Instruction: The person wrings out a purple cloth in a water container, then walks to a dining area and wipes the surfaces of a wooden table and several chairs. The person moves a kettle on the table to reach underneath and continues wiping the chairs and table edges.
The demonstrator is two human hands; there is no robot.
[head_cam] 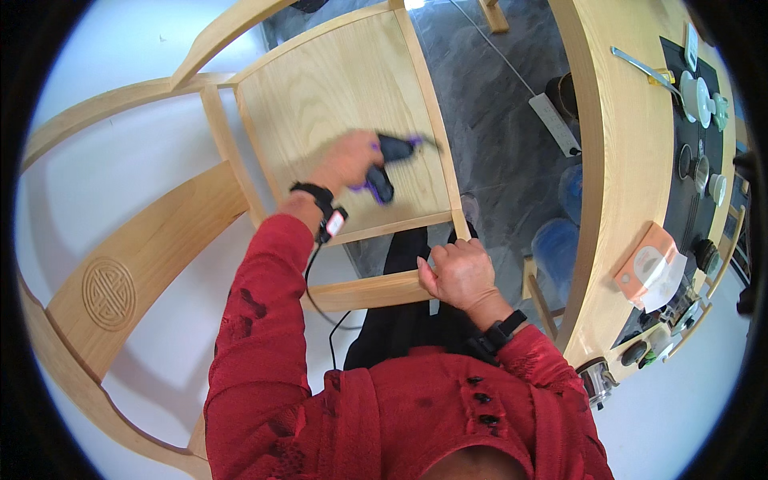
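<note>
My left hand [351, 157] is closed around a black and purple pistol-shaped hand tool [395, 150], above the flat seat [324, 84] of a light wooden armchair. The tool is blurred; its thin tip points right, near the seat's right rim, and whether it touches the wood I cannot tell. My right hand [462, 273] grips the end of the chair's near armrest [366, 292], beside the seat's lower right corner. A carved round emblem [109, 294] marks the chair's curved backrest at left. Both wrists wear black bands; a small device with a cable hangs at the left one.
A wooden table [624, 150] stands at right, bearing a black tea tray [678, 204], white teaware [697, 99], metal tongs [642, 66] and an orange tissue pack [645, 264]. A white power strip [553, 125] lies on the dark floor between chair and table, near blue stools [555, 249].
</note>
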